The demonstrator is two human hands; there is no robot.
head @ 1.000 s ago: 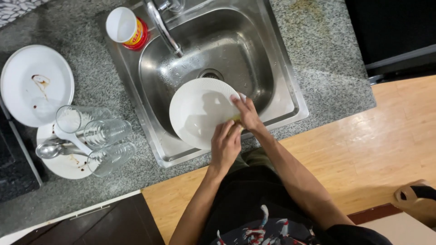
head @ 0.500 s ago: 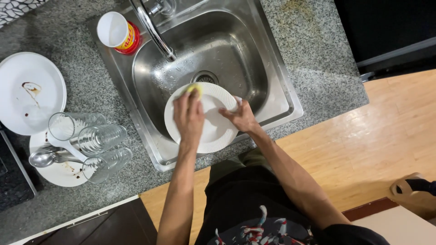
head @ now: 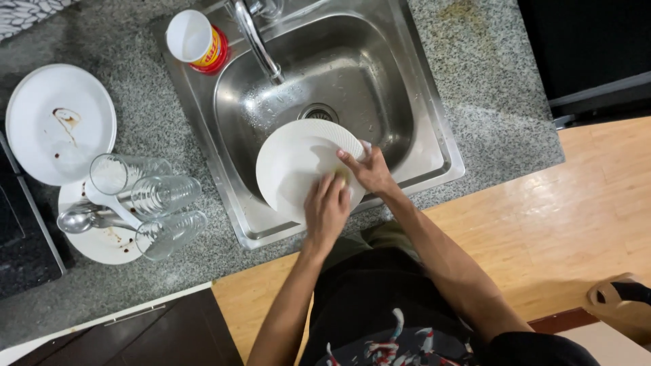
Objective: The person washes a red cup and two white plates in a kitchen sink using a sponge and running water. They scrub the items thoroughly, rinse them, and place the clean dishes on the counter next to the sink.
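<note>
Left hand (head: 327, 211) lower on plate (head: 291, 166), perhaps scrubbing

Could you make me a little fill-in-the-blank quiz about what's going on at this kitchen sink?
1. The right hand grips the rim of a white ____ over the sink.
2. The left hand presses a yellow ____ against it.
3. On the counter, three clear ____ lie on their sides over a dirty plate.
4. A spoon rests on that ____.

Missing words: plate; sponge; glasses; plate
</note>
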